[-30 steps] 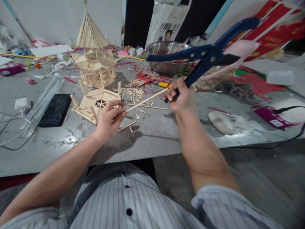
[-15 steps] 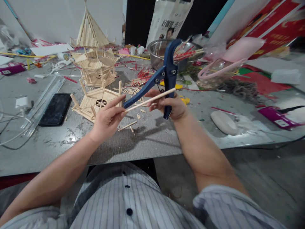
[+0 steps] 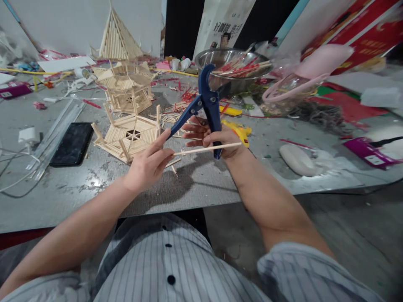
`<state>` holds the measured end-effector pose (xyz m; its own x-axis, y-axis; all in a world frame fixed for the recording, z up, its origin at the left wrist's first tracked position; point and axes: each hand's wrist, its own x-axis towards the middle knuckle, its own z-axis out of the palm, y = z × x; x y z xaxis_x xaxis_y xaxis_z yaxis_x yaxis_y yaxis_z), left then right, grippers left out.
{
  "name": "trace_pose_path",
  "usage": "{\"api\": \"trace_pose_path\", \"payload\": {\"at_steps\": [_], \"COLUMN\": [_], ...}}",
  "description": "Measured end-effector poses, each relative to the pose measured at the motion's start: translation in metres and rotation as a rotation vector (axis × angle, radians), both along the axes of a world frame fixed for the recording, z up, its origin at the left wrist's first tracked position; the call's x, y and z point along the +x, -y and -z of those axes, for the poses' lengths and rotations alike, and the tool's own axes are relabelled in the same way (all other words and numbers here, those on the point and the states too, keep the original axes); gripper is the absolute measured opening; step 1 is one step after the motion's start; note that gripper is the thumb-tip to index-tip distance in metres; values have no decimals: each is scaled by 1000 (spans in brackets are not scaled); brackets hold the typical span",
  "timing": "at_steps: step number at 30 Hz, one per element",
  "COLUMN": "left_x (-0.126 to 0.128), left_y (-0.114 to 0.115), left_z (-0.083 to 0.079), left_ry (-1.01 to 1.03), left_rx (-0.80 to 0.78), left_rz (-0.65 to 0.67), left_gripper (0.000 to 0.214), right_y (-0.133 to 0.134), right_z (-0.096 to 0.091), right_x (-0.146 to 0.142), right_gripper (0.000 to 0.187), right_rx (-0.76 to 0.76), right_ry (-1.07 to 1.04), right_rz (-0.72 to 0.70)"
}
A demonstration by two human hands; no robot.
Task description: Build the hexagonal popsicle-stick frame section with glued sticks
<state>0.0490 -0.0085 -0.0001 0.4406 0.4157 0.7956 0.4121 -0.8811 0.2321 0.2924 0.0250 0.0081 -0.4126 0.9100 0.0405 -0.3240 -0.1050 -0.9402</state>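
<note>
Between the thumb and fingers of my left hand [image 3: 145, 167] is one end of a thin wooden stick [image 3: 201, 149]; the index finger reaches up to the tip of a blue handle. That handle belongs to a blue pipe cutter [image 3: 211, 102], its handles spread apart, held by my right hand [image 3: 228, 140]. The thumb is around one handle while the other fingers stretch out to the left. In front of the cutter's lower handle crosses the stick's far end. Behind my left hand sits a hexagonal stick base [image 3: 134, 133] with short posts, and beyond it a tiered stick pagoda [image 3: 121, 79].
A black phone [image 3: 72, 144] lies at left near a white charger [image 3: 29, 136]. Loose sticks and red scraps litter the middle. At the back stands a steel bowl [image 3: 201, 63] with red-marked sticks. A yellow tool [image 3: 242, 133] lies behind my right wrist, a pale oval object [image 3: 296, 160] farther right.
The pipe cutter has shifted left and tilted. The stick has swung to nearly level, its right end now lower. My left index finger has come to the cutter's handle tip.
</note>
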Motion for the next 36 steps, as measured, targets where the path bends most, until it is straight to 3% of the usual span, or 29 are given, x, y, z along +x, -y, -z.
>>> {"api": "trace_pose_path", "payload": {"at_steps": [9, 16, 18, 21, 24, 26, 29, 36], "left_x": [9, 14, 14, 10, 3, 0, -2, 1], "left_y": [9, 5, 5, 4, 0, -3, -8, -8], "left_z": [-6, -5, -7, -12, -15, -15, -12, -11], "left_ry": [130, 201, 239, 325, 483, 589, 656, 591], "left_rx": [-706, -1050, -1048, -925, -823, -787, -775, -843], "left_rz": [199, 226, 191, 99, 45, 31, 21, 5], "left_gripper": [22, 20, 19, 20, 28, 33, 35, 26], "right_y": [10, 12, 11, 6, -2, -7, -12, -11], "right_z": [-2, 8, 9, 12, 17, 21, 27, 33], "right_x": [-18, -26, -30, -28, -17, -10, -6, -14], "right_gripper": [42, 27, 25, 22, 22, 32, 53, 68], "right_rx": [36, 178, 207, 302, 544, 766, 958, 952], "right_ry": [-79, 8, 90, 289, 628, 864, 1086, 1211], "right_rz": [-24, -63, 23, 269, 512, 589, 588, 483]}}
